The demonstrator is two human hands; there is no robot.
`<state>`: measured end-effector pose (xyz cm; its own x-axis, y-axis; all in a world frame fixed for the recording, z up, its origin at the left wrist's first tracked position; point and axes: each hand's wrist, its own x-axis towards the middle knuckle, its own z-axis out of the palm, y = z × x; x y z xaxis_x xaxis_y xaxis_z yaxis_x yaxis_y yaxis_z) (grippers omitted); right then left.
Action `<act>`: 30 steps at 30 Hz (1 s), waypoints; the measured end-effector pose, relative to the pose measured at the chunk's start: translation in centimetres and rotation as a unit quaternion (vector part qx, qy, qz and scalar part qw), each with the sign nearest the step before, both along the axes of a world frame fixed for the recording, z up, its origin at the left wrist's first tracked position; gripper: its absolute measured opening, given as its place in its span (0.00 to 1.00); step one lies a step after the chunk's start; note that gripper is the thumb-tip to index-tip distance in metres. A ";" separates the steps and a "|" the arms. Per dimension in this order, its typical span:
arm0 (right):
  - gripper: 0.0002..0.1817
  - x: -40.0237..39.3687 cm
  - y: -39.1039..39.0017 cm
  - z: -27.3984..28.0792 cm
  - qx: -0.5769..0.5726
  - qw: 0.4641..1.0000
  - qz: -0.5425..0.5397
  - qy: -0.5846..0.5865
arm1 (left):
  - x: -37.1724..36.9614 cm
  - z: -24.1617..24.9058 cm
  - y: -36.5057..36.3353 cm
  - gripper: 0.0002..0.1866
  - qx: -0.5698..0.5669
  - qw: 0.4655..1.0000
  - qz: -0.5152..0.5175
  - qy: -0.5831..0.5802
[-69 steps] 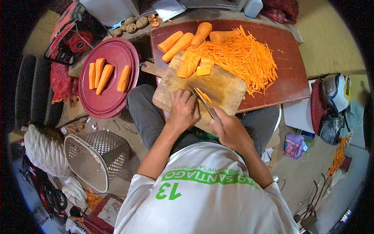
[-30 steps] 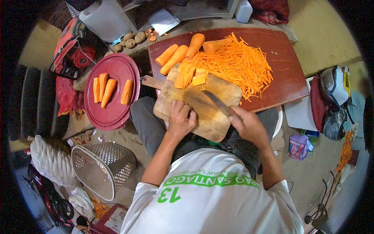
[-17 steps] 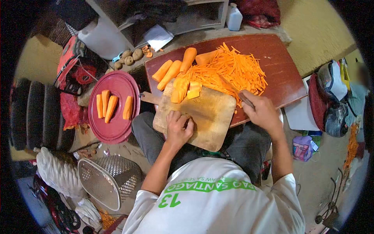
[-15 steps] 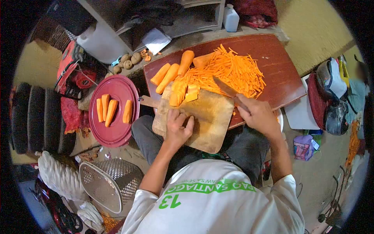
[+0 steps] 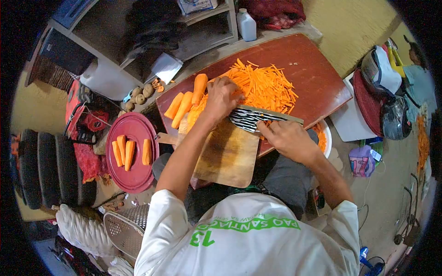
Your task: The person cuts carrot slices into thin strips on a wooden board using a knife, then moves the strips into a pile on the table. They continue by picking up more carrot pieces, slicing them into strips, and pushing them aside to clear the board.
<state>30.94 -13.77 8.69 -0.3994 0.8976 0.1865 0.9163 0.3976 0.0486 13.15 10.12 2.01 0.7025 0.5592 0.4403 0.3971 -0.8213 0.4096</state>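
My right hand (image 5: 287, 140) grips a knife (image 5: 248, 118), whose black-and-white striped blade lies along the far edge of the wooden cutting board (image 5: 230, 158). Beside the blade's left end, my left hand (image 5: 223, 96) bends its fingers down at the border of the shredded carrot (image 5: 267, 87); whatever lies under them is hidden. Cut carrot slices (image 5: 195, 114) show partly behind my left wrist. Whole peeled carrots (image 5: 183, 109) rest on the red-brown table (image 5: 317, 73), left of that hand.
Peeled carrot pieces (image 5: 130, 154) lie on a dark red lid (image 5: 131, 184) at the left. A white bowl (image 5: 328, 146) with shredded carrot stands under the table's right side. Potatoes (image 5: 148, 90), a white jug (image 5: 247, 26) and a perforated basket (image 5: 129, 225) are also around.
My left hand has moved from the board's near part up to the carrots. The knife has turned so its broad striped side shows, and it lies more level. The view has shifted.
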 end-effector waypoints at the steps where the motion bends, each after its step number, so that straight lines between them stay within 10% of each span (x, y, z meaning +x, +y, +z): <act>1: 0.27 0.0 -0.1 -0.1 -0.011 1.000 -0.002 -0.008 | 0.2 -0.4 0.6 0.17 -0.023 1.000 0.001 -0.009; 30: 0.27 -3.2 -2.0 -1.4 -0.035 0.992 -0.083 0.092 | -5.6 -1.0 -0.5 0.31 0.098 0.992 0.062 0.049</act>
